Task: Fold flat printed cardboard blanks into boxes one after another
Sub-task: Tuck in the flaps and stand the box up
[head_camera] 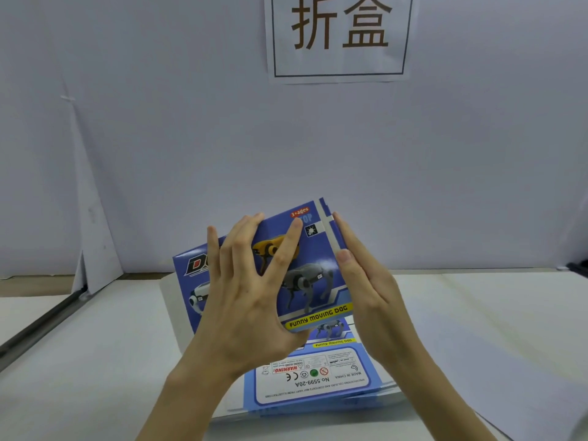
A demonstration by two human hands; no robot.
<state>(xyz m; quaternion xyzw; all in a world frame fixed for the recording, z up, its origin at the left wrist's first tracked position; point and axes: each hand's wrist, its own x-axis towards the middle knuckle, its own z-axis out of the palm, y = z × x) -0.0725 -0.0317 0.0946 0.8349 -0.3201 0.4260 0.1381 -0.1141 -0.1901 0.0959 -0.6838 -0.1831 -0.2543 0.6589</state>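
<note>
Box tilted, long axis rising L-to-R; L grip flat on face, R grip on side, both released.

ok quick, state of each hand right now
Left hand: open, fingers spread flat on the printed face of the box.
Right hand: open, straight fingers pressing the box's right side.

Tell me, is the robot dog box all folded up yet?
Not quite. Done: the blue box already looks popped up into shape, with a front and a side. In hand: the left hand presses its front while the right hand pushes flat on its side. Left: a stack of flat blanks lies on the table underneath, waiting. No finished boxes are in view.
</note>
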